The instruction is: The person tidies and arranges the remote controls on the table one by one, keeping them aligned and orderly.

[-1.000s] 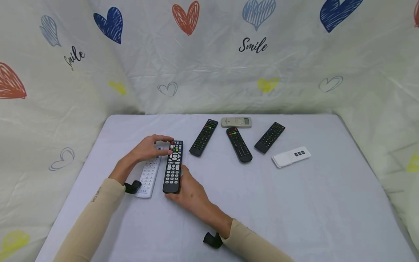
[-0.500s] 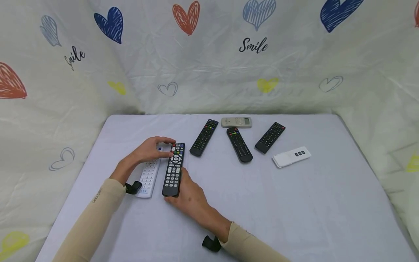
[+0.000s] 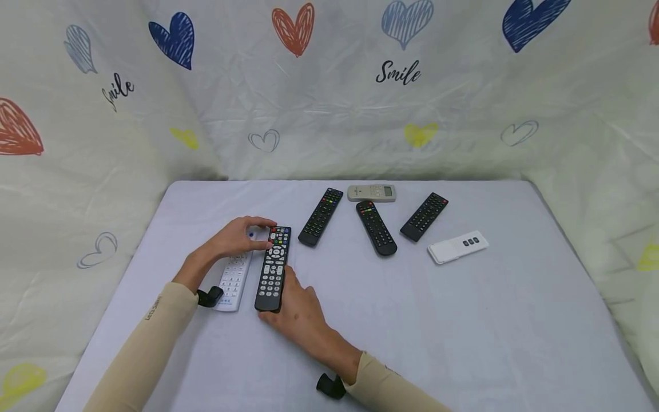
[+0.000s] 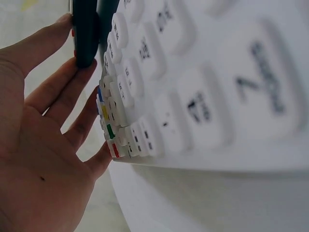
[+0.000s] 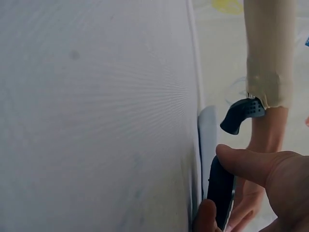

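Note:
A black remote control (image 3: pixel 273 274) with light grey keys is held between both hands in the head view. At its far end, my left hand (image 3: pixel 234 237) pinches it between thumb and fingers. My right hand (image 3: pixel 297 312) grips the near end, thumb along the right edge. In the left wrist view, the thumb and fingertips meet the dark end of the black remote (image 4: pixel 86 34). A white remote control (image 3: pixel 233 283) lies partly under the left hand; its keys fill much of that view. The right wrist view shows the black remote (image 5: pixel 220 191) edge-on, close to the table.
Behind and to the right lie several other remotes: a black one (image 3: pixel 320 217), a grey one with a small display (image 3: pixel 370 193), two more black ones (image 3: pixel 377 229) and a white one (image 3: pixel 458 247). All lie on a white-covered table (image 3: pixel 443 332) before a heart-patterned sheet (image 3: pixel 340 97).
The black remote has shifted slightly towards the near edge and tilted a little, with both hands moving along. The other remotes stay where they were.

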The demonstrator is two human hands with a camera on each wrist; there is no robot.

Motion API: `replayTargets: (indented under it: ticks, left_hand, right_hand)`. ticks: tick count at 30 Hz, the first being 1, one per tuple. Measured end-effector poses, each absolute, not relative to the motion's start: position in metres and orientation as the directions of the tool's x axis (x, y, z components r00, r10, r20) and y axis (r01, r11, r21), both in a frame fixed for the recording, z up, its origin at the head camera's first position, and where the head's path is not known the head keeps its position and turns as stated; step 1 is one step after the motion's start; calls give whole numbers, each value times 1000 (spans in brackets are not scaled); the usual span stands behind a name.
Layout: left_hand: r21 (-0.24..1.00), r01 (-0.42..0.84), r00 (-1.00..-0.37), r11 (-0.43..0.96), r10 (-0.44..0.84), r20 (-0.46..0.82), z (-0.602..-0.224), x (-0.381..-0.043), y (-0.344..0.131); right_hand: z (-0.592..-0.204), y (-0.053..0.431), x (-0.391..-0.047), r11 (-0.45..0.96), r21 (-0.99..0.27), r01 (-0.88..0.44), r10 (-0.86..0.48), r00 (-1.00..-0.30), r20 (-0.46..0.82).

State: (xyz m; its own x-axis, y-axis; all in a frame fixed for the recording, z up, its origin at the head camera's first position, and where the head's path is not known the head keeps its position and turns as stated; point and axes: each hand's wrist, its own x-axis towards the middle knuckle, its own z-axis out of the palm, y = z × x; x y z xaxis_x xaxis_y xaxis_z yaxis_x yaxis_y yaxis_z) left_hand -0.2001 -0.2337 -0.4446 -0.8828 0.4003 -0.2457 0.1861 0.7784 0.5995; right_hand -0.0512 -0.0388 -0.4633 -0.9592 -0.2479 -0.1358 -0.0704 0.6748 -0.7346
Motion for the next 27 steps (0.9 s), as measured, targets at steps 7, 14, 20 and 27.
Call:
replayTargets:
  ticks: [7,14,20,27]
  left_hand:
    - [607,201,-883,769,410,-228,-448,-201,-236]
    - [609,202,-884,767,411,-225,-450,-201,-236]
    - [613,212,-881,761,421,-217,-450,-201,-236]
    - [607,206,-881,767,416,-227,-452,-201,-237]
  right_hand:
    - [-463,-40,-51,698,-711,-82,-244,-961,-129]
    - [-465,-40,-51,726,-683,-86,-239,-962,-133]
    - [-466,-41,-52,754,-652,-78,-220,-965,-139]
    - [-469,-44,-53,768,-636,-76,-210,-968,-137]
